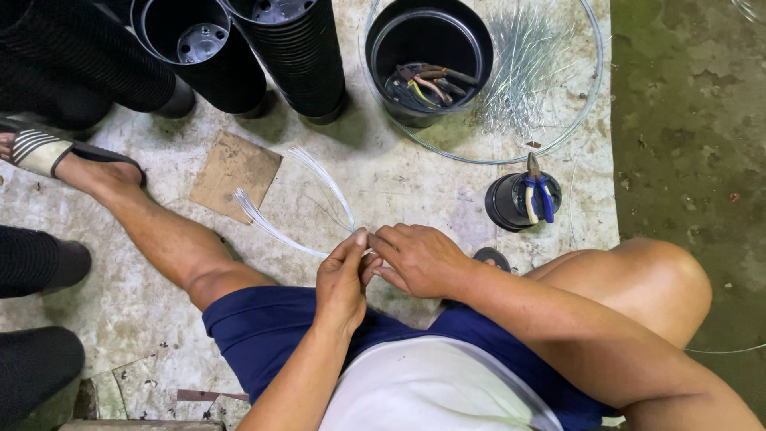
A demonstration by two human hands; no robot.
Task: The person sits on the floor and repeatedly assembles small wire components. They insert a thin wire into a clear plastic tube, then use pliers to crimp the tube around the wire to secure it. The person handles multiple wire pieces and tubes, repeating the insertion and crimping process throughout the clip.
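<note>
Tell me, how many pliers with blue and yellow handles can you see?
1. The blue-and-yellow pliers rest on top of a small black pot, right of the hands. The big black bucket holds other tools with darker handles; more may be hidden there.

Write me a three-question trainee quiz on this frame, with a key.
1. True or false: the pliers with blue and yellow handles lie on top of a small black pot.
2. What do the left hand and right hand pinch together? A) a bundle of thin pale wires B) a cardboard scrap C) a sandal
3. Fill in: the cardboard piece lies on the ____ floor.

Key: 1 true; 2 A; 3 concrete.
</note>
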